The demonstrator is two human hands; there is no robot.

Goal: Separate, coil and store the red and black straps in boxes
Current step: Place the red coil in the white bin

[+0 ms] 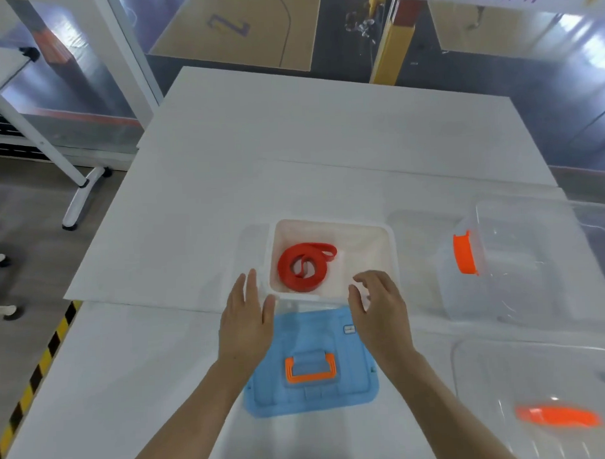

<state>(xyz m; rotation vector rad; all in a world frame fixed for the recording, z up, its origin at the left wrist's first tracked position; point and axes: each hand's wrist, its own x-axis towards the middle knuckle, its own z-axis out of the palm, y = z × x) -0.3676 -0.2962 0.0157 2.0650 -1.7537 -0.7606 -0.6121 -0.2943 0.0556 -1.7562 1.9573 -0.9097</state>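
A flat red rubber strap (304, 268) is wound into a loose coil, with its free end doubled back toward the upper right. It is laid flat on the floor of an open square white plastic box (367, 251) at the centre of the frame. A light blue plastic lid (351, 392) with an orange handle is laid flat just below that box. A clear plastic box (521, 256) with an orange latch is set at the right, and a clear plastic lid (539, 368) with an orange handle is placed at the lower right.
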